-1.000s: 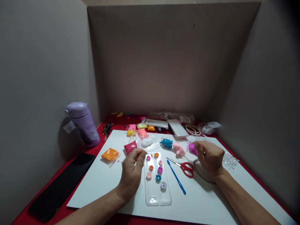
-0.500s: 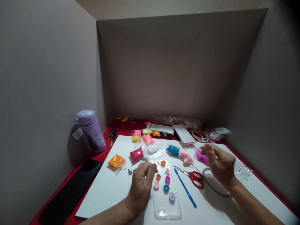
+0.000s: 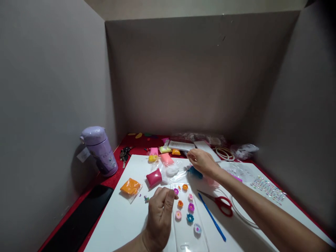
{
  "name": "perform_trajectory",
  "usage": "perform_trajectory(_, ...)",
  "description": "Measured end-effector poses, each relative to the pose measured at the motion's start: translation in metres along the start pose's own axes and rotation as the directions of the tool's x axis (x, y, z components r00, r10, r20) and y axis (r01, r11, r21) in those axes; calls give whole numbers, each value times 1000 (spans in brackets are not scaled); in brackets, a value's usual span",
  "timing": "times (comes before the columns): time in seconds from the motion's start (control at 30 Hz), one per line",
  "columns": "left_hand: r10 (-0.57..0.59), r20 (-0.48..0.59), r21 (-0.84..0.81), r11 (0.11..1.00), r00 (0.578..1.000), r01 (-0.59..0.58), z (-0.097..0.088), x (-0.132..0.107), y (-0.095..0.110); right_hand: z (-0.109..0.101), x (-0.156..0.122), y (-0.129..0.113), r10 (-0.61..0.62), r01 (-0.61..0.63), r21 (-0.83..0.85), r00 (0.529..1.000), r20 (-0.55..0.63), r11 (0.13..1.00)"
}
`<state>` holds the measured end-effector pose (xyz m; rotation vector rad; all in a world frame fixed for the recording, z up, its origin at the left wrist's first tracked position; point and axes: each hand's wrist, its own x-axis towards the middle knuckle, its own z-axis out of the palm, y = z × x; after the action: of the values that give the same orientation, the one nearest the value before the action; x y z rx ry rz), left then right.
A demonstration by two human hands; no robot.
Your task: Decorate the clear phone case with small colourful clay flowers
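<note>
My left hand (image 3: pixel 160 218) is curled closed beside the upper left edge of a clear phone case (image 3: pixel 185 229); whatever its fingers hold is hidden. Small clay flowers dot the case, among them a teal flower (image 3: pixel 190 217), an orange flower (image 3: pixel 180 203) and a white flower with a purple centre (image 3: pixel 197 229). Above the blue clay packet (image 3: pixel 195 171), my right hand (image 3: pixel 202 162) reaches toward the back with fingers bent together, their contents unseen. Its forearm partly covers the pale pink clay (image 3: pixel 212 182). A blue modelling tool (image 3: pixel 212 217) and red-handled scissors (image 3: pixel 223 205) lie right of the case.
On the white board (image 3: pixel 115 217) are an orange clay packet (image 3: pixel 130 186), a crimson packet (image 3: pixel 154 177) and a rhinestone sheet (image 3: pixel 269 190). A purple bottle (image 3: pixel 101 150), keys (image 3: pixel 125 154) and a black phone-like slab (image 3: pixel 81 217) stand or lie left. Boxes and bangles (image 3: pixel 224 153) sit behind.
My right hand has swung left and away from me, from near the purple clay to above the blue packet. The left hand stays closed beside the case. The view has shifted slightly.
</note>
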<state>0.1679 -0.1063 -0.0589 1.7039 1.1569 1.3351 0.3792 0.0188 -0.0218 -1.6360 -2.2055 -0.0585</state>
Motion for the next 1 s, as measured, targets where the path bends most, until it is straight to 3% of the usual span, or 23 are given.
perform_trajectory(0.17,-48,-41,-30,998,998,46,0,2,-2,18,28,1,-7,12,-48,995,99,999)
perform_trajectory(0.33,-37,-32,-25,999,999,36,-1,3,-1,30,41,2,-4,12,-73,993,118,997)
perform_trajectory(0.73,233,-31,25,972,972,-233,2,1,-8,34,46,9,-3,5,-119,1000,15,993)
perform_trajectory(1.0,365,-65,28,931,929,-364,7,1,-13,36,52,-6,-27,62,-248,990,142,967)
